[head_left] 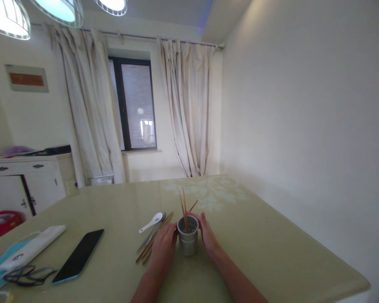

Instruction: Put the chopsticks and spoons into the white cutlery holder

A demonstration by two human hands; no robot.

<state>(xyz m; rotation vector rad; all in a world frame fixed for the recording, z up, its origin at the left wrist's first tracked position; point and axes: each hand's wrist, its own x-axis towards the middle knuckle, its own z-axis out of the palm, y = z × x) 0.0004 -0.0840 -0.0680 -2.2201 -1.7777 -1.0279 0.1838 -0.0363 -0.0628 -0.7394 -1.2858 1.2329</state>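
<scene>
A grey metal utensil cup (188, 247) stands upright on the table, with a pair of chopsticks (184, 212) leaning inside it. My left hand (164, 244) rests against the cup's left side, fingers bent. From the right, my right hand (208, 236) curves around the cup, its fingertips partly hidden behind the rim. Another stick tip (193, 205) shows behind the cup; its lower end is hidden. Left of the cup lie several loose chopsticks (148, 247), partly under my left hand. A white spoon (152, 222) lies beside them, along with some metal utensils (147, 240).
On the green-topped table (271, 252), a black phone (79, 256) lies to the left. Beyond it are a white power strip (34, 247), dark-framed glasses (28, 275) and a blue mask (3, 261). A wall (318, 147) borders the table's right side.
</scene>
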